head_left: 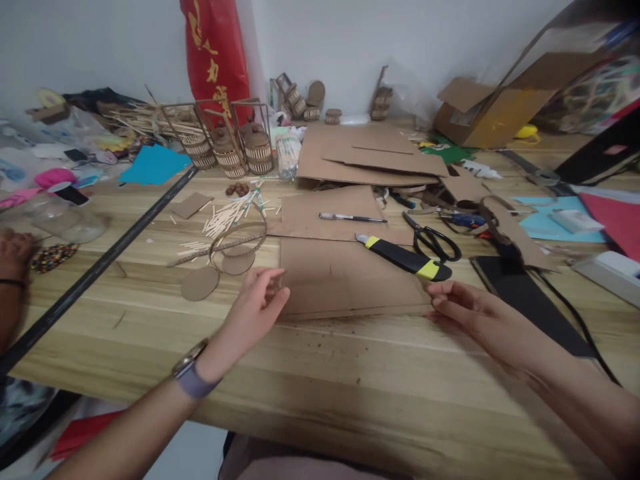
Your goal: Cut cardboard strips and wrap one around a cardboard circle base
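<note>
A flat brown cardboard sheet [350, 277] lies in front of me, with a line running along its near edge. My right hand [463, 307] pinches its near right corner between thumb and fingers. At the left edge is my left hand [260, 297], fingers loosely curled and thumb apart from the index finger; whether it touches the cardboard is unclear. A black and yellow utility knife [400, 257] rests across the sheet's upper right. Behind it are a pen [353, 218] on another cardboard piece [330, 200] and black-handled scissors [433, 240].
Left of the sheet lie cardboard discs [200, 284], a curved strip [240, 230] and many small sticks [225, 217]. Small woven-look baskets [230, 157] stand behind. A black strip [105, 267] crosses the table. Another person's hand [15, 257] is at far left. A cardboard box [500, 110] stands back right.
</note>
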{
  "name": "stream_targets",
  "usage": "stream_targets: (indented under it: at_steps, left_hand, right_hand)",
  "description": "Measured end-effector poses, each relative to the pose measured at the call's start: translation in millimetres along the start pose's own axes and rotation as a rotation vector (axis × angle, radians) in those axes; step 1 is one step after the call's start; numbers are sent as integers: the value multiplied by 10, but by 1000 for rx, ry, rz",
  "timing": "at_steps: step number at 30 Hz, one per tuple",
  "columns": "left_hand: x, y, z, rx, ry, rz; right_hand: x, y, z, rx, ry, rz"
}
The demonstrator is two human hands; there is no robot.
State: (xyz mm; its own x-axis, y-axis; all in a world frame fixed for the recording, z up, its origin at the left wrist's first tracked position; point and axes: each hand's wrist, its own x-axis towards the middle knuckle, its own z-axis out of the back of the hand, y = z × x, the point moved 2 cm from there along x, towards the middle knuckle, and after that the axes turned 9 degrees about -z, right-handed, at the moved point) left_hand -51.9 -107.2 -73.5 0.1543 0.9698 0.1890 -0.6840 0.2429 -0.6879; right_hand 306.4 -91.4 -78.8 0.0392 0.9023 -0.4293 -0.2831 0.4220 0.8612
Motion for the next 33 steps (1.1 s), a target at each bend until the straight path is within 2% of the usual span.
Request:
stream_targets:
  at_steps: [4,10,16,20,22,24,28,31,33]
  left_hand:
    - [-194,-39,116,-334,78,245]
    - [-229,-10,133,-519,145,366]
    - [-183,4,89,-506,182,320]
    - [-194,7,102,-404,193,229]
    - [-210,19,99,-286,193,175]
    - [-232,38,88,-110,168,79]
    - [-306,83,64,359,93,-250]
    - [-374,117,66,724,124,-445]
    - [-405,115,87,871,139,-552]
  right_hand:
    - [12,-89,7,157,-5,-56]
    - [-34,-132,-23,309,34,-61]
    - [-104,-41,-87,250,143,-125]
    - [-120,-15,-120,29,137,-102]
    - [-126,-22,-140,-157,89,27]
    - [-135,-35,-157,-378,-2,239]
    - [-168,-78,-167,-883,-185,698]
    - [-194,-83,-146,-1199,-287,985]
    - [-204,-79,-141,-1349,-291,1124]
